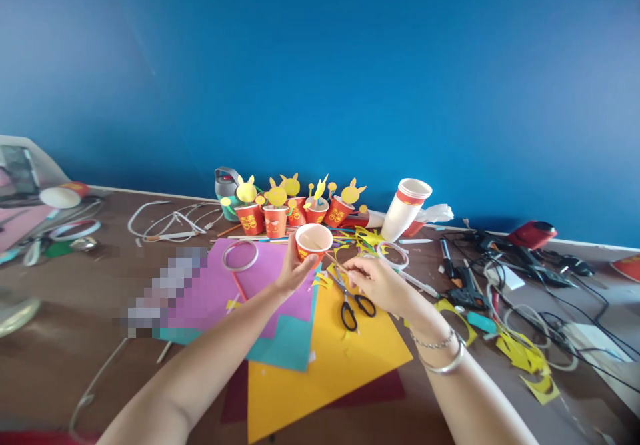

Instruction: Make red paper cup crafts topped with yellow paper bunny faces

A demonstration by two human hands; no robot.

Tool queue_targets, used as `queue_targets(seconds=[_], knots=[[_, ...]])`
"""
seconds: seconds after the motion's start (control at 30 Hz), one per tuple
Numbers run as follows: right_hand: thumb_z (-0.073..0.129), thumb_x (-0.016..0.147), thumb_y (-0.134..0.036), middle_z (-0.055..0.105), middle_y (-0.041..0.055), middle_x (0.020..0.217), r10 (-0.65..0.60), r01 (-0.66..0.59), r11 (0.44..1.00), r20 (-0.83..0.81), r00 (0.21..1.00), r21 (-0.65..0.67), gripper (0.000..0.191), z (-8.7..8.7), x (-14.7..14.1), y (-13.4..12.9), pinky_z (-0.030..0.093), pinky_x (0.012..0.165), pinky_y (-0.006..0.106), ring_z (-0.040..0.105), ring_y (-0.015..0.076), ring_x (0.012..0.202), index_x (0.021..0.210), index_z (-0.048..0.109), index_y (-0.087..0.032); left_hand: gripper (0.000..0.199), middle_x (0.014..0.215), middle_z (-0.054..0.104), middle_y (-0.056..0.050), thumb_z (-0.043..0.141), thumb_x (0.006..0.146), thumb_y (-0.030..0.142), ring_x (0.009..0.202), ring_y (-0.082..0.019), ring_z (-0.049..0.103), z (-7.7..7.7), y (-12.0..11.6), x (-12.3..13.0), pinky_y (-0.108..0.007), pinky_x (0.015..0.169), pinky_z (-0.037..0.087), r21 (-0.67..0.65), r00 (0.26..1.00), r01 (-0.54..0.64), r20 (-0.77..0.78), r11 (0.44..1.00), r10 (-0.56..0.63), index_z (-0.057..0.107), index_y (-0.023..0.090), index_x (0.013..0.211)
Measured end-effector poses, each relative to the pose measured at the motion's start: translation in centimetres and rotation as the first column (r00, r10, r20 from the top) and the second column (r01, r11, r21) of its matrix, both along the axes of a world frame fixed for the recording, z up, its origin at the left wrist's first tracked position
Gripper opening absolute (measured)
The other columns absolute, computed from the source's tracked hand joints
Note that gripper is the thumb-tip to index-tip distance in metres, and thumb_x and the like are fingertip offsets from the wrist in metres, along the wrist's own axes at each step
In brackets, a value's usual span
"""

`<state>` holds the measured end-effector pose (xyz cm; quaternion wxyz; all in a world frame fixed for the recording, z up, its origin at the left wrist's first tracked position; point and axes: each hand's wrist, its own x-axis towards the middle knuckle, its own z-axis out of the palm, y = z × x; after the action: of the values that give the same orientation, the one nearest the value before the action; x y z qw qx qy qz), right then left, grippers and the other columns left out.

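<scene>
My left hand (294,268) is wrapped round a red paper cup (307,256) with a white rim and inside, its mouth tipped towards me. To its right, my right hand (370,277) pinches a thin brownish stick (335,260) that points towards the cup; its kind is too small to tell. Scissors with black handles (349,317) lie open just below my right hand on a yellow-orange paper sheet (320,392). Behind the cup stand several red paper cups (275,224) bearing yellow paper figures (277,196) with pointed ears.
Purple paper (200,292) and teal paper (287,344) lie on the brown table. A tilted stack of white cups (406,210) stands near the blue wall. To the right are a black glue gun (465,292), tangled cables and yellow paper scraps (520,353). Tape rolls (240,256) lie about.
</scene>
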<state>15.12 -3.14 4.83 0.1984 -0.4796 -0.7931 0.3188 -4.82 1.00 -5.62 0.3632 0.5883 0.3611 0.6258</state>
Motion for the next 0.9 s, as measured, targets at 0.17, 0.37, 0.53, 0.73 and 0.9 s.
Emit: queue_targets(seconds=[0.17, 0.37, 0.53, 0.73, 0.9], knots=[[0.046, 0.083, -0.016, 0.062, -0.0001, 0.062, -0.044, 0.040, 0.996, -0.056, 0.997, -0.078, 0.019, -0.2, -0.4, -0.1, 0.034, 0.050, 0.022, 0.049, 0.0100, 0.051, 0.077, 0.065, -0.016, 0.064, 0.104, 0.064, -0.008, 0.069, 0.073, 0.054, 0.104, -0.024, 0.058, -0.3, 0.2, -0.1, -0.040, 0.093, 0.046, 0.036, 1.000, -0.018, 0.008, 0.999, 0.018, 0.047, 0.024, 0.125], [0.045, 0.082, -0.016, 0.060, -0.0015, 0.061, -0.035, 0.032, 0.999, -0.120, 0.992, -0.023, 0.021, -0.6, -0.7, -0.2, 0.033, 0.051, 0.022, 0.047, 0.0097, 0.051, 0.080, 0.066, -0.017, 0.058, 0.101, 0.064, -0.007, 0.067, 0.075, 0.053, 0.100, -0.024, 0.058, -0.2, 0.2, 0.0, -0.039, 0.090, 0.046, 0.045, 0.999, -0.015, 0.037, 0.999, 0.014, 0.049, 0.024, 0.122], [0.045, 0.083, -0.017, 0.058, -0.0016, 0.059, -0.046, 0.043, 0.999, -0.121, 0.992, -0.033, 0.022, -0.8, -0.9, -0.2, 0.032, 0.050, 0.022, 0.045, 0.0094, 0.049, 0.078, 0.066, -0.016, 0.062, 0.101, 0.064, -0.007, 0.069, 0.074, 0.051, 0.103, -0.023, 0.058, -0.4, 0.3, 0.0, -0.039, 0.093, 0.044, 0.035, 0.999, -0.020, 0.044, 0.999, 0.018, 0.046, 0.024, 0.125], [0.043, 0.082, -0.015, 0.057, -0.0021, 0.058, -0.044, 0.046, 0.999, -0.132, 0.990, 0.006, 0.022, -1.2, -0.9, -0.2, 0.031, 0.049, 0.022, 0.044, 0.0090, 0.049, 0.075, 0.064, -0.016, 0.063, 0.105, 0.063, -0.008, 0.067, 0.076, 0.052, 0.104, -0.023, 0.057, -0.5, 0.3, -0.1, -0.039, 0.094, 0.044, 0.049, 0.999, -0.050, 0.000, 0.998, 0.050, 0.044, 0.024, 0.127], [0.047, 0.083, -0.020, 0.058, -0.0011, 0.059, -0.044, 0.057, 0.994, -0.143, 0.989, 0.088, 0.020, -1.8, -1.1, -0.1, 0.029, 0.049, 0.023, 0.043, 0.0103, 0.050, 0.079, 0.066, -0.016, 0.065, 0.113, 0.061, -0.010, 0.065, 0.077, 0.052, 0.106, -0.024, 0.056, -0.1, 0.3, -0.4, -0.041, 0.095, 0.044, 0.075, 0.998, -0.047, -0.048, 0.996, 0.051, 0.042, 0.024, 0.131]])
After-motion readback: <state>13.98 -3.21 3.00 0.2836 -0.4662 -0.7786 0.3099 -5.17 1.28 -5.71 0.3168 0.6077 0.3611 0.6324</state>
